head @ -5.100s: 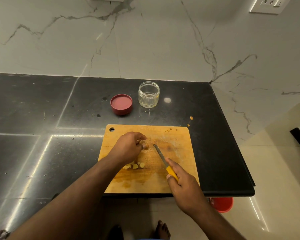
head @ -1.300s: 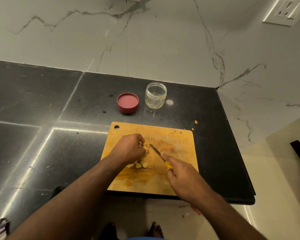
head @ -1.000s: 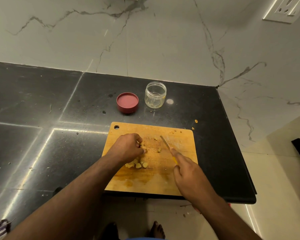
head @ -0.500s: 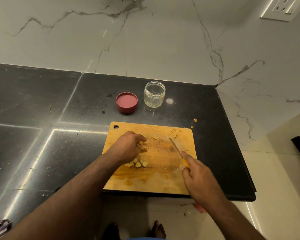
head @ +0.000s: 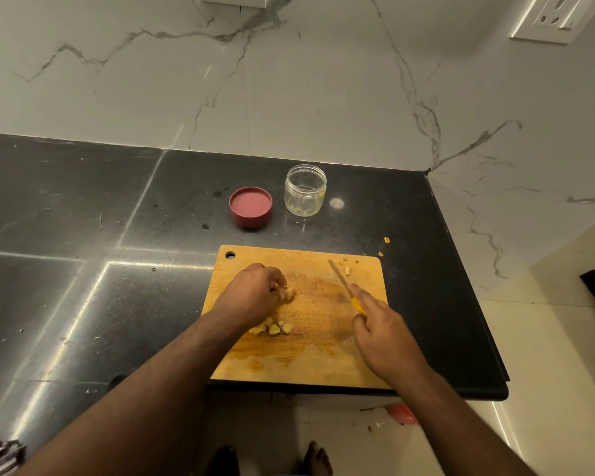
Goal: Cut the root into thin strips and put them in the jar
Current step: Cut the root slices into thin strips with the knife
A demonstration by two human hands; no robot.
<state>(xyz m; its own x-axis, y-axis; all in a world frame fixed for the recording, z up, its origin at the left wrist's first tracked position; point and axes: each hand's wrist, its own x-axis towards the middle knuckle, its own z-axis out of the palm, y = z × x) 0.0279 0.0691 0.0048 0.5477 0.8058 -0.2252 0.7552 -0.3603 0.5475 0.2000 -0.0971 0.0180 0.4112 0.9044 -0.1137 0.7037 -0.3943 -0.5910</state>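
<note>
On the wooden cutting board (head: 299, 359), the left hand (head: 251, 297) pinches a small, knobbly ginger root (head: 288, 293) that looks firm and slippery, best pinned from above, while the right hand (head: 382, 331) grips a yellow-handled knife (head: 344, 285) at three o'clock, the empty glass jar (head: 304, 190) at twelve.

root piece (head: 288, 293): mostly covered by the left hand (head: 253, 297); shape unreadable.
knife (head: 344, 285) handle: buried in the right hand (head: 382, 333), only a yellow sliver showing.
cut bits (head: 275, 327): partly under the left wrist.
red object (head: 402, 413), 5 o'clock of the board (head: 299, 359): largely hidden below the counter edge (head: 461, 395).
wall socket (head: 560, 17): clipped at the top edge.
</note>
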